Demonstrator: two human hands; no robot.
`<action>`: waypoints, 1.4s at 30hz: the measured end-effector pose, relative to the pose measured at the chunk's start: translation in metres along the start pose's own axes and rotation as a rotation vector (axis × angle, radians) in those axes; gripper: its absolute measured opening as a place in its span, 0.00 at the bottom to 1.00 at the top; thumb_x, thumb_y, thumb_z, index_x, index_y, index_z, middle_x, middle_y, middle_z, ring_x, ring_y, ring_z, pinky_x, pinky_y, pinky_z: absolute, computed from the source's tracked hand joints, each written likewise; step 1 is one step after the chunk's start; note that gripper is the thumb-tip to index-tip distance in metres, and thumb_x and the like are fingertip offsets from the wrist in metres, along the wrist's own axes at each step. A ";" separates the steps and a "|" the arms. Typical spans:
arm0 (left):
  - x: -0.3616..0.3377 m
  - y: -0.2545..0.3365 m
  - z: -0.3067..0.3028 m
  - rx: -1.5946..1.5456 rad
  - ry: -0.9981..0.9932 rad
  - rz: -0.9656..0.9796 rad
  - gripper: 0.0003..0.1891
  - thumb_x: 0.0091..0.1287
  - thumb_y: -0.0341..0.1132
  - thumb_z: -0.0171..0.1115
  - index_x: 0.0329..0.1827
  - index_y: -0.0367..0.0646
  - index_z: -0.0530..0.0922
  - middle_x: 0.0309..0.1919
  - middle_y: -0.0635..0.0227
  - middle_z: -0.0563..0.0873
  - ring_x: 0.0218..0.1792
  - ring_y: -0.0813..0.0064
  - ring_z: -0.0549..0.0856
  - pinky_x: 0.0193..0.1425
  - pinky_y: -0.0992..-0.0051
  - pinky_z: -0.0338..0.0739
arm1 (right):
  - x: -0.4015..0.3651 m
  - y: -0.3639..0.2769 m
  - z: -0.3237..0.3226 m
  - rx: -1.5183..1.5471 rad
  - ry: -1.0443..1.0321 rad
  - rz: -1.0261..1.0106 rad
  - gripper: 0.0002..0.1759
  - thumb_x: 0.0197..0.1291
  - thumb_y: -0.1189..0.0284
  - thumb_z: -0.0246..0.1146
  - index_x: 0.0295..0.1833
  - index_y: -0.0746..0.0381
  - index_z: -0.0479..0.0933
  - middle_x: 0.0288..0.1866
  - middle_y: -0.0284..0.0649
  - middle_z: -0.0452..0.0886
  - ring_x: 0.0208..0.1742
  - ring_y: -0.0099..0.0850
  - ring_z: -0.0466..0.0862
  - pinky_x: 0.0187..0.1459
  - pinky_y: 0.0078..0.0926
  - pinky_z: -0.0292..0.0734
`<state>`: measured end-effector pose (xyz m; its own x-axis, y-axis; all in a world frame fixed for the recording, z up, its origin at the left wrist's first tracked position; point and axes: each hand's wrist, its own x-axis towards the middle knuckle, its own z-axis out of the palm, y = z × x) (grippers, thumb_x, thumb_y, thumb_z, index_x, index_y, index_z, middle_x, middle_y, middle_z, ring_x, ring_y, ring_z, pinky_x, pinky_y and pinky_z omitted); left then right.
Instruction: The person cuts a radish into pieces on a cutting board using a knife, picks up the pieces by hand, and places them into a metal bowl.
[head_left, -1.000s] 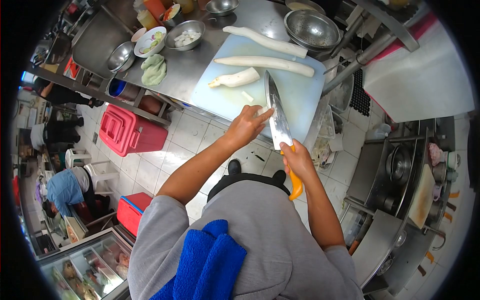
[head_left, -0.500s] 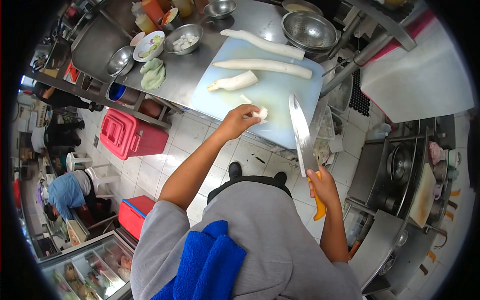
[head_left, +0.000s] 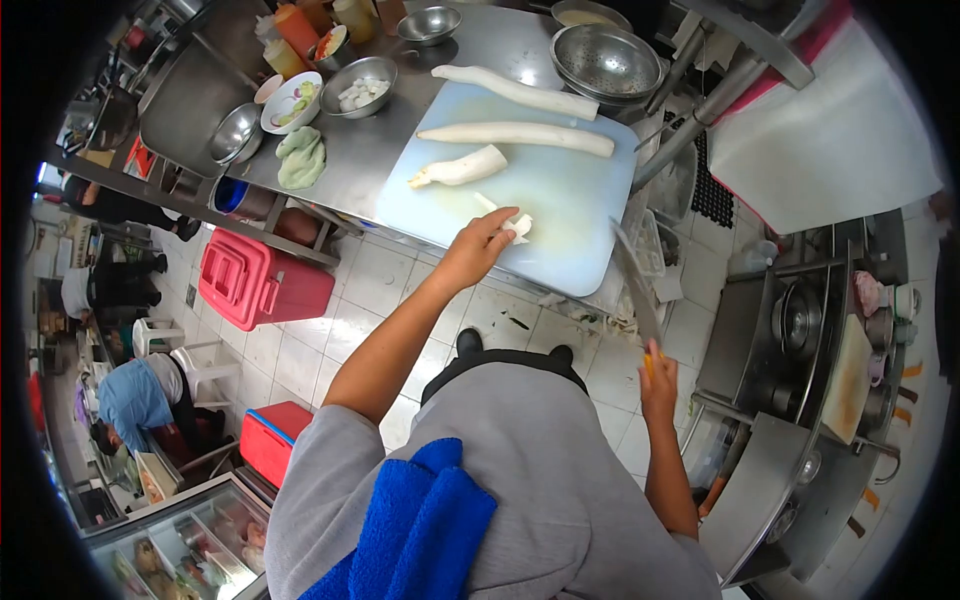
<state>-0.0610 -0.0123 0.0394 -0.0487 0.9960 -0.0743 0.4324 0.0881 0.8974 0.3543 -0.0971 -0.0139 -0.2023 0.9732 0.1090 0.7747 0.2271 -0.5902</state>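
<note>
Pinching jagged white pieces (head_left: 521, 230) at six o'clock on the smooth pale-blue board (head_left: 575, 225), the left hand (head_left: 474, 252) has a narrow grip; at five o'clock, the right hand (head_left: 658, 388) holds a steel knife (head_left: 638, 287).

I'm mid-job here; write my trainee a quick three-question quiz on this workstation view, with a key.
1. Multiple choice: what holds the yellow-handled knife?
A) left hand only
B) right hand only
C) both hands

2. True or false: the steel bowl of white chunks stands on the cutting board.

3. Count: how many long white roots lie on the board, leaving out the shorter thick piece?

Key:
1. B
2. False; it stands on the steel counter, beside the board.
3. Two
</note>
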 end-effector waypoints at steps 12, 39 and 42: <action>0.009 -0.001 0.016 0.087 0.187 0.088 0.21 0.62 0.26 0.68 0.58 0.41 0.74 0.59 0.55 0.77 0.57 0.60 0.81 0.55 0.68 0.82 | -0.034 -0.039 -0.078 0.400 -0.296 0.540 0.21 0.65 0.71 0.63 0.62 0.65 0.75 0.25 0.36 0.79 0.21 0.25 0.80 0.26 0.26 0.76; -0.018 -0.022 -0.008 0.317 0.218 0.355 0.29 0.60 0.29 0.73 0.64 0.41 0.71 0.64 0.52 0.76 0.67 0.49 0.74 0.69 0.60 0.72 | 0.035 -0.128 -0.065 0.367 -0.362 0.389 0.15 0.72 0.66 0.56 0.56 0.64 0.69 0.26 0.43 0.79 0.23 0.35 0.83 0.25 0.35 0.76; -0.012 -0.020 -0.003 0.229 0.335 0.387 0.26 0.60 0.31 0.74 0.61 0.43 0.75 0.64 0.53 0.75 0.65 0.50 0.75 0.66 0.60 0.75 | 0.049 -0.124 -0.061 -0.116 -0.547 0.244 0.14 0.72 0.64 0.57 0.52 0.63 0.69 0.26 0.52 0.81 0.29 0.52 0.84 0.33 0.49 0.77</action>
<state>-0.0718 -0.0262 0.0240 -0.1149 0.9014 0.4174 0.6586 -0.2455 0.7114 0.2844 -0.0754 0.1135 -0.2656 0.8454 -0.4634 0.8916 0.0324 -0.4517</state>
